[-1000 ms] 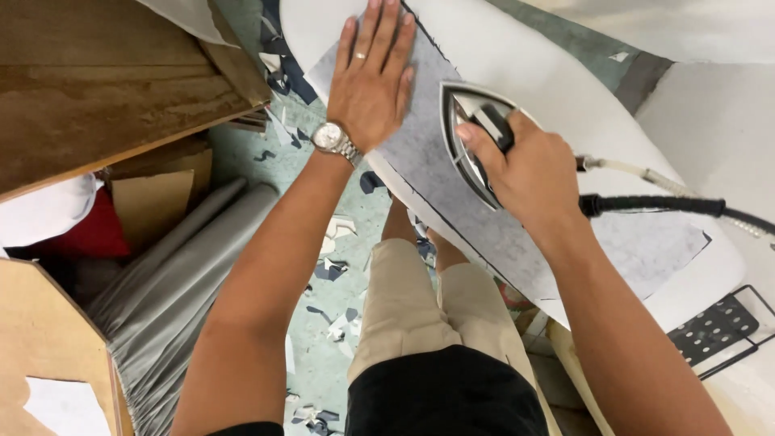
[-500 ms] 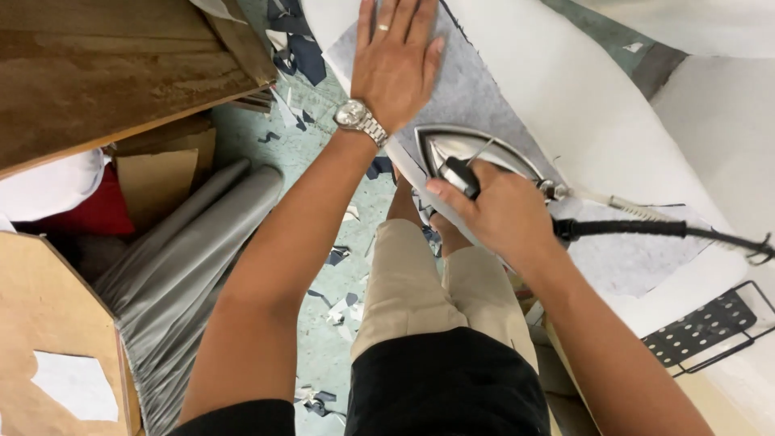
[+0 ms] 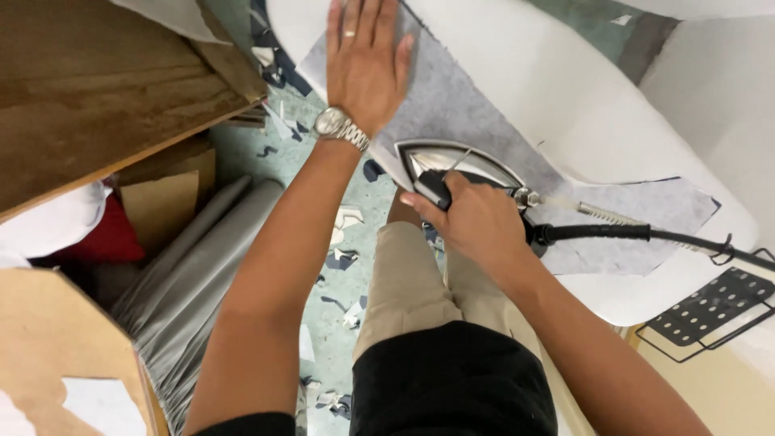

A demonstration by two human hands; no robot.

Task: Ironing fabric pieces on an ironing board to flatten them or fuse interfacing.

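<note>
Change: against the pictures from a moment ago, the iron [image 3: 464, 165] has slid from the far stretch of the grey fabric piece [image 3: 460, 105] back to its near edge; the left hand [image 3: 365, 69] has kept its place, flat on the cloth; the pass over the middle of the piece reads as finished, the stroke now at the near border.
Left hand: palm down at 12 o'clock of the view, fingers straight and close together, thumb splayed to the side; it pins the cloth; a ring on one finger, a metal wristwatch [image 3: 341, 127] below it.
Right hand [image 3: 476, 222]: at centre, fingers curled tightly round the iron's dark handle.
Iron: pointed polished steel body, mirror bright; a black hose [image 3: 646, 234] and a thin cable with a spring collar run off toward 3 o'clock.
Fabric piece: thin, matte, felt-like grey, cut with angled edges; it lies flat from 12 to 3 o'clock.
Board [image 3: 565, 81]: white padded cover, smooth, rounded edge.
Iron rest [image 3: 710, 303]: black perforated metal plate in a wire frame, at 4 o'clock.
Floor [image 3: 323, 242]: pale green, littered with paper and cloth scraps.
Left side: grey fabric roll [image 3: 186, 291] at 8 o'clock; brown wooden board [image 3: 89, 97] at 10 o'clock.
</note>
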